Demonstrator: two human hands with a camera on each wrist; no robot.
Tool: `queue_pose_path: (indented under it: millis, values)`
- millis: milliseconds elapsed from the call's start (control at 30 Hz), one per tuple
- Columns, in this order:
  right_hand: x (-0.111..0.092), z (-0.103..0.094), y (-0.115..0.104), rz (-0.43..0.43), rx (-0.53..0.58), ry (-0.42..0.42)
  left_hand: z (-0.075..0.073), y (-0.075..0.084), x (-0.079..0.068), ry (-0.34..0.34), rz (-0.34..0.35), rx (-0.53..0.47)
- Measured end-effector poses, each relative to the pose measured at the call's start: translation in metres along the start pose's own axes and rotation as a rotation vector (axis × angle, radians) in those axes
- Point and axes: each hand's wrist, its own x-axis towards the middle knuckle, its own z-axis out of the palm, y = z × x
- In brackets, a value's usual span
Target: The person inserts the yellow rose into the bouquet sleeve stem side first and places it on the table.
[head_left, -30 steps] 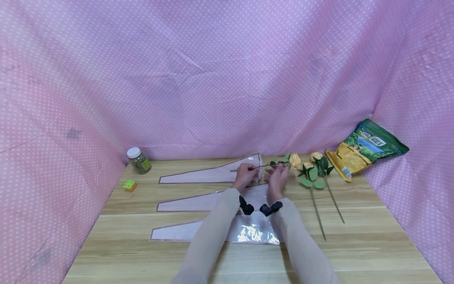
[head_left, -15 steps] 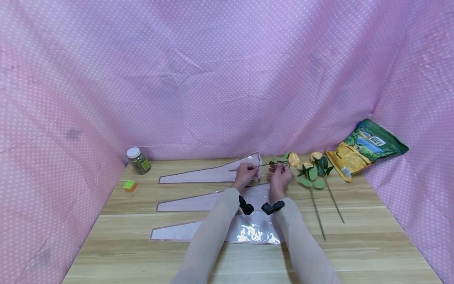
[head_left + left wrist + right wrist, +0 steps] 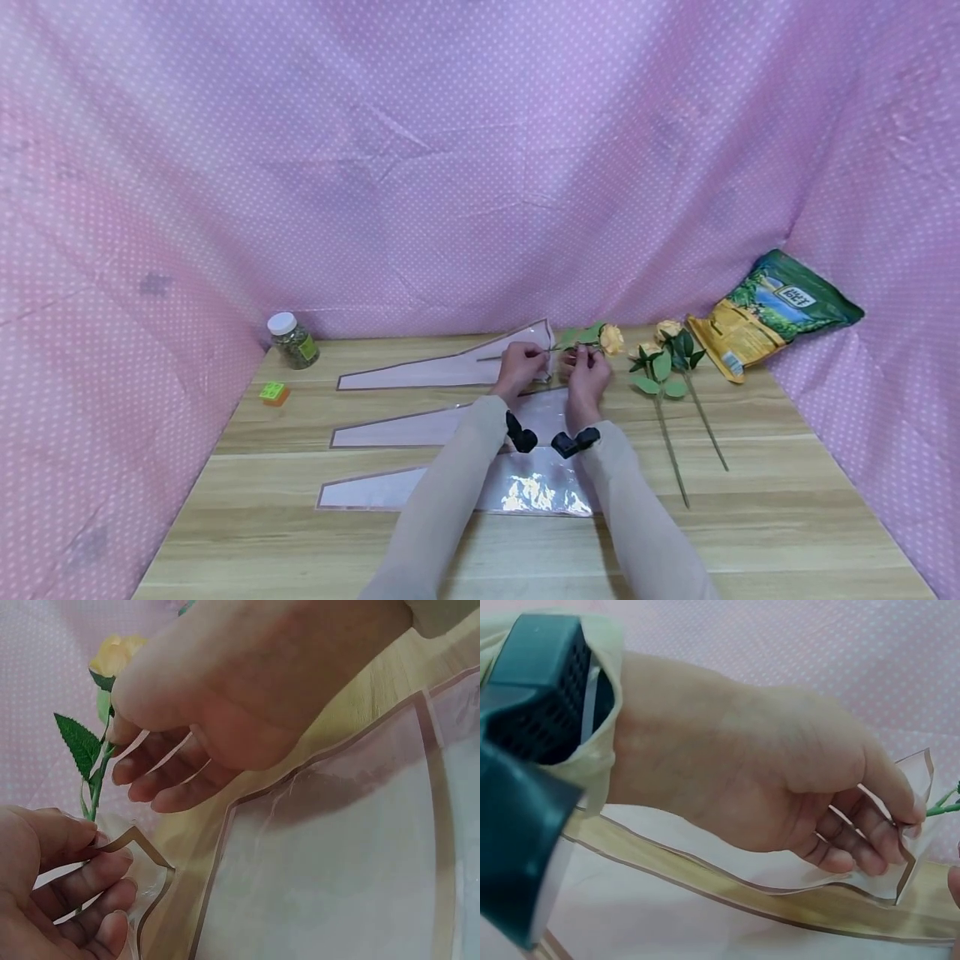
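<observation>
A yellow artificial rose (image 3: pixel 611 340) lies nearly level along the back of the table, bloom to the right. Its stem runs into the wide mouth of the farthest clear flower sleeve (image 3: pixel 420 372), which has a brown border. My left hand (image 3: pixel 521 365) pinches the sleeve's rim between thumb and forefinger, right where the green stem (image 3: pixel 97 796) passes. With thumb and forefinger my right hand (image 3: pixel 588 379) holds the stem near the leaves below the bloom, its other fingers loosely bent. In the right wrist view, the sleeve's mouth (image 3: pixel 915 855) gapes beside the left fingertips.
Two more sleeves, a middle one (image 3: pixel 405 429) and a near one (image 3: pixel 375 489), lie under the forearms. Two yellow roses (image 3: pixel 663 367) rest to the right, by a green-and-yellow bag (image 3: pixel 780 312). A white-lidded jar (image 3: pixel 295 340) and a small colored block (image 3: pixel 274 392) stand left.
The rose has slid left, its stem end farther along inside the sleeve and its bloom closer to the mouth. My right hand has shifted slightly along with it; the left stays at the rim.
</observation>
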Motion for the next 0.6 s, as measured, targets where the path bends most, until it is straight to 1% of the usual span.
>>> queue_pose_path:
  millis: [133,267,367,500,600]
  values:
    - [-0.001,0.001,0.002,-0.012,-0.014,-0.014,0.0,0.002,0.0,-0.002,0.014,-0.017]
    - [-0.001,0.001,0.005,-0.01,-0.039,-0.019,0.0,0.003,0.0,-0.018,0.005,-0.032]
    - [-0.001,0.001,0.006,-0.001,-0.079,-0.024,-0.001,0.005,0.0,-0.023,-0.004,-0.035]
    - [-0.002,0.001,0.008,0.008,-0.113,-0.046,0.0,0.009,0.0,-0.013,0.001,-0.024]
    - [-0.003,0.001,0.01,0.013,-0.096,-0.062,0.001,0.011,0.001,-0.002,0.017,-0.019]
